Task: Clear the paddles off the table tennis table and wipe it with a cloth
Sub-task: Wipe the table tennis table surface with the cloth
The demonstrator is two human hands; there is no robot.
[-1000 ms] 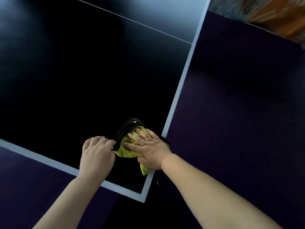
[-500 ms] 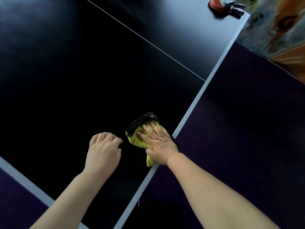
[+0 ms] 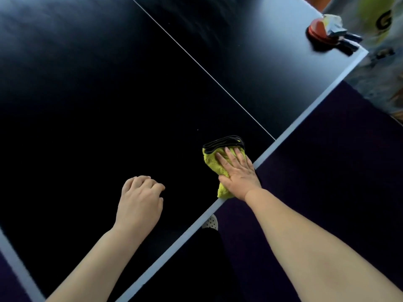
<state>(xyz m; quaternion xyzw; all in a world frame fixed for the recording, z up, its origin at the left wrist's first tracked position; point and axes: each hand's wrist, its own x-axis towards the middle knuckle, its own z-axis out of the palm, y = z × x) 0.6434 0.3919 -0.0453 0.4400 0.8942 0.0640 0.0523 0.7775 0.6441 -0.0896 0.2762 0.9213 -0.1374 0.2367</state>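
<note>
A yellow cloth [image 3: 212, 161] with a black edge lies on the dark table tennis table [image 3: 98, 94], close to its white right edge line. My right hand [image 3: 237, 172] presses flat on the cloth with fingers spread. My left hand [image 3: 139, 201] rests on the table to the left of the cloth, fingers curled, holding nothing. Red paddles [image 3: 320, 34] with dark handles lie stacked at the table's far right corner, with a crumpled wrapper [image 3: 332, 25] on top.
A thin white centre line [image 3: 196, 64] runs across the table. Dark purple carpet [image 3: 327, 160] lies beyond the right edge. The toe of a white perforated shoe [image 3: 210, 223] shows under the edge. A yellow-green object [image 3: 381, 16] sits past the far corner.
My right hand has slid the cloth along the right edge away from the near corner. My left hand let go of the cloth and stays behind. The paddles came into view.
</note>
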